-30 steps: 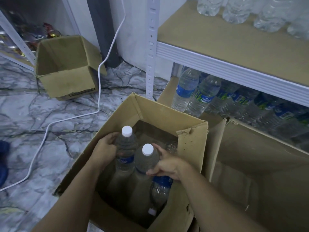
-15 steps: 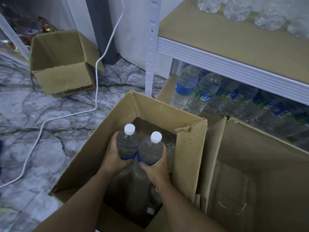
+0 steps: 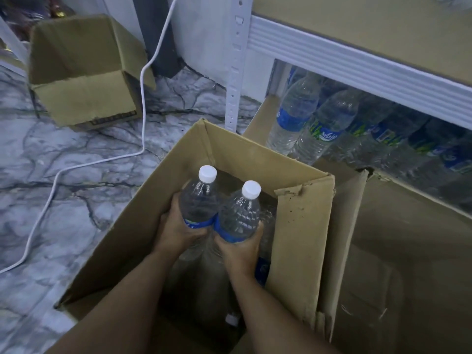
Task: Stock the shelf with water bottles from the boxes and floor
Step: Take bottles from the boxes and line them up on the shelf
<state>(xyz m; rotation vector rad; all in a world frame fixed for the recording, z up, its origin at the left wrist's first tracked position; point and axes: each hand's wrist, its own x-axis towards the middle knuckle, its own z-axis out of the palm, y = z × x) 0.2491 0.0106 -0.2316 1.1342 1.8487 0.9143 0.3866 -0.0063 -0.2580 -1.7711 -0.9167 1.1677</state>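
**A:** Where does everything stand?

**B:** The shelf (image 3: 357, 60) fills the upper right of the frame, and its lower tier is lined with stocked bottles (image 3: 319, 129). The open box (image 3: 127, 233) sits below centre. The left bottle (image 3: 198, 200) and right bottle (image 3: 238, 215) are held upright above its mouth, touching side by side, white caps up.

**A:** What could go wrong from here?

**B:** If either grip slides on the smooth plastic, that bottle likely drops back onto the ones lying in the box. The torn flap (image 3: 301, 238) stands on the box's right side, towards the shelf, and could snag the right bottle. The white cable (image 3: 143, 98) on the floor (image 3: 51, 175), left of the box, could catch a foot.

**A:** And the hands?

**B:** The left hand (image 3: 176, 231) wraps the left bottle at its blue label. The right hand (image 3: 240, 249) cups the right bottle low, fingers curled round it. Both forearms reach in from the bottom edge.
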